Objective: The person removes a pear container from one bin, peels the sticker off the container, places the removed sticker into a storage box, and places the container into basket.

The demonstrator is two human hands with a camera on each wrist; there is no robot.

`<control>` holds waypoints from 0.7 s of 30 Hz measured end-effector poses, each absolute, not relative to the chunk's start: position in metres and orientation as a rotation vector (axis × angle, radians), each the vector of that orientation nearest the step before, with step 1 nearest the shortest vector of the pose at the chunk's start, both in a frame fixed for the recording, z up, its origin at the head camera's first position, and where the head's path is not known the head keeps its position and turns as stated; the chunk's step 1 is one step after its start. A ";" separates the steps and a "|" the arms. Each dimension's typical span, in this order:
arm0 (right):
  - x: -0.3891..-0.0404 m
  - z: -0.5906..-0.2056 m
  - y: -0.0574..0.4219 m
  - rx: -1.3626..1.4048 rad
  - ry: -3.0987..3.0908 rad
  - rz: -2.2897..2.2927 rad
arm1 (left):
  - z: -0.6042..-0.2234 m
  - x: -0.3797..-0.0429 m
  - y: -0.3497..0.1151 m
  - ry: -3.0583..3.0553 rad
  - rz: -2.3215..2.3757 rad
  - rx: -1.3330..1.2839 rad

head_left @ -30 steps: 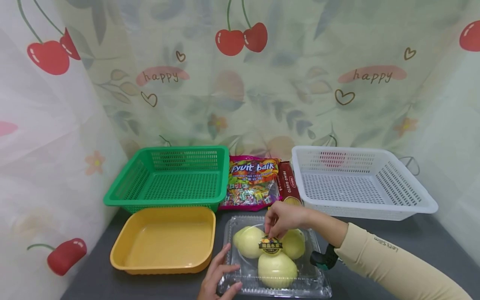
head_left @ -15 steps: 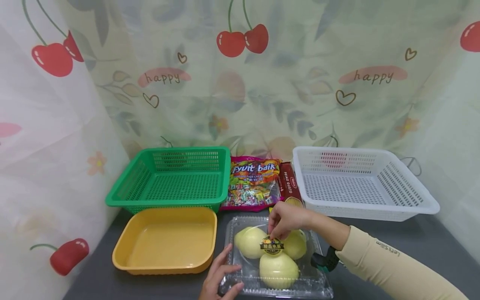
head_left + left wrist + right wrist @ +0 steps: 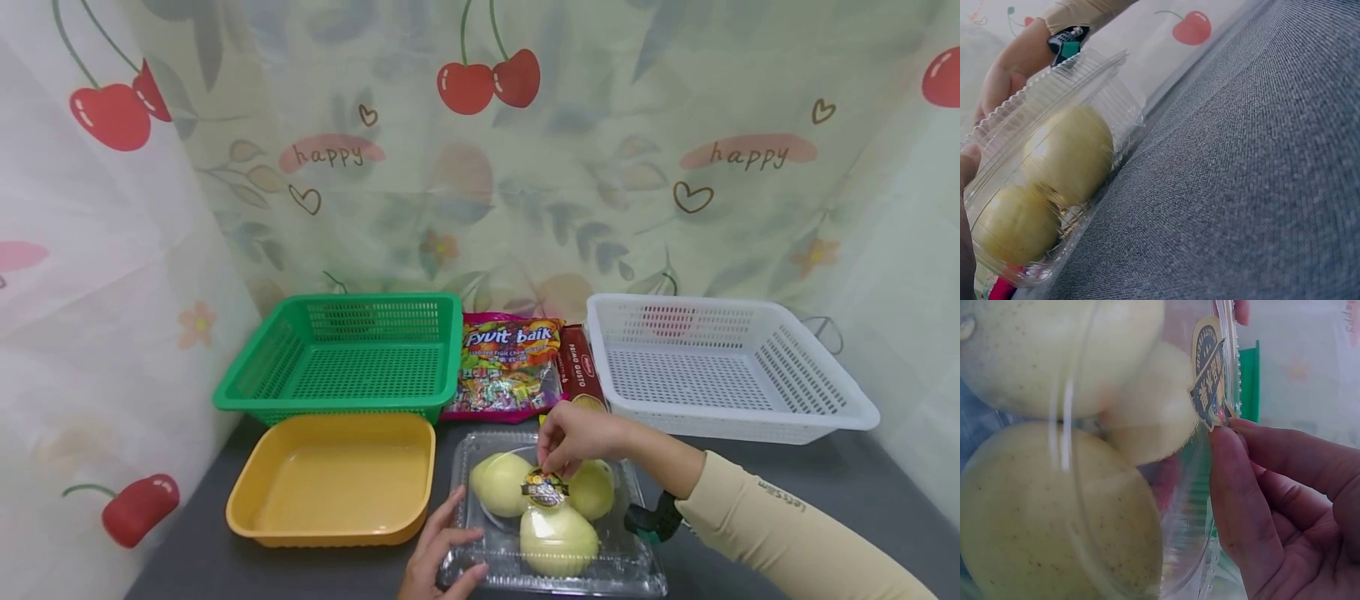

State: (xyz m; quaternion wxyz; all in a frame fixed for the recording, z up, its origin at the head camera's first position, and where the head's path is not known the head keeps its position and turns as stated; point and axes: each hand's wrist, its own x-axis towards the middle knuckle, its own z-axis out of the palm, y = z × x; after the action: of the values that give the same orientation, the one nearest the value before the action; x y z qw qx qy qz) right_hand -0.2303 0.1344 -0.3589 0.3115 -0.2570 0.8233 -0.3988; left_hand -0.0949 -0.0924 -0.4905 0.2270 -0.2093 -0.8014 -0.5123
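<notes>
A clear plastic clamshell box [image 3: 630,575] holds several pale yellow-green round fruits [image 3: 558,542]. On its lid is a black-and-gold sticker [image 3: 546,489] with printed characters. My right hand [image 3: 581,437] pinches the sticker's far edge between thumb and forefinger; the right wrist view shows the fingertips right at the sticker [image 3: 1209,375], whose edge curls up from the lid. My left hand [image 3: 435,554] rests at the box's near left side, fingers spread and extended. Only part of that hand appears in the left wrist view, by the box wall [image 3: 1125,103].
A yellow tray [image 3: 247,492] stands left of the box, in front of a green basket [image 3: 225,392]. Behind the box lie a candy bag [image 3: 510,367] and a dark red packet [image 3: 581,371]. A white basket [image 3: 855,400] stands at the back right on the grey tabletop [image 3: 810,492].
The sticker's far edge has bent up more under my right fingers, and its print shows distorted now. My left hand keeps its place on the box.
</notes>
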 end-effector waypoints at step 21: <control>-0.233 -0.353 0.137 -0.728 2.140 -1.026 | -0.490 -0.094 -0.093 -2.234 -1.354 -0.552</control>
State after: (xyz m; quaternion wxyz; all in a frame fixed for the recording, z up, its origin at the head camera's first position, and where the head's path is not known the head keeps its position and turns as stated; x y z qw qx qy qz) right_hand -0.2331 0.1368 -0.3527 0.3234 -0.2776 0.8157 -0.3911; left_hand -0.0944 -0.0930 -0.4895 0.2337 -0.2009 -0.8135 -0.4932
